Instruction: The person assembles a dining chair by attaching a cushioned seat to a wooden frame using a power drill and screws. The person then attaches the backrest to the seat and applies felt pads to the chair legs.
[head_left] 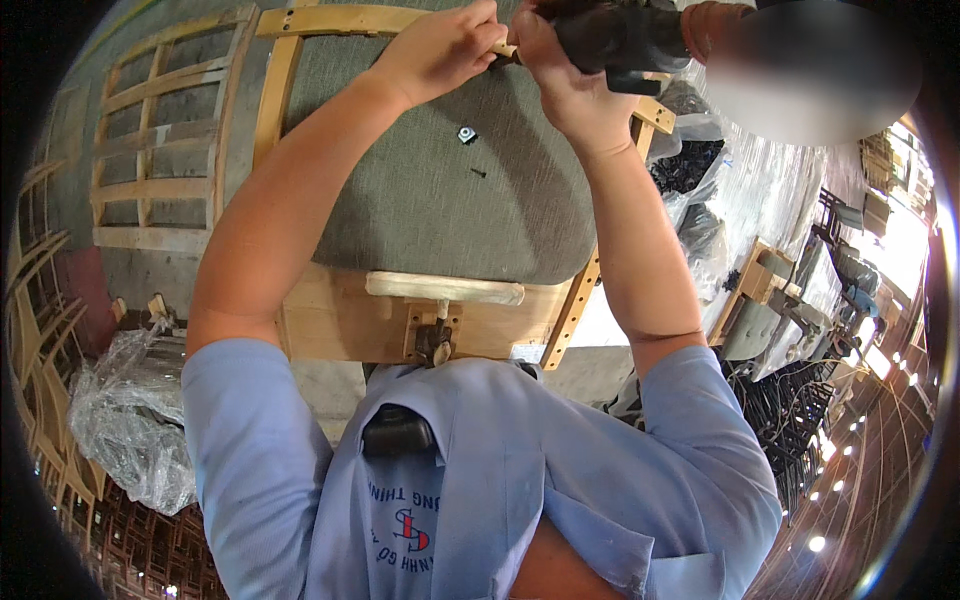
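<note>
Nearest to me is the light blue shirt point(480, 480), with a dark clip-on device point(397, 432) at its chest. Beyond it I see the chair frame point(330, 320), wooden, with its grey padded seat point(440, 190). At the far edge of the seat, my left hand point(440, 50) is closed on a small wooden piece point(505, 49), and my right hand point(565, 85) grips the black power tool point(620, 40). I judge the frame stiff and heavy, the cushion soft; better to hold the wooden rails. A small metal fitting point(467, 134) lies loose on the seat.
</note>
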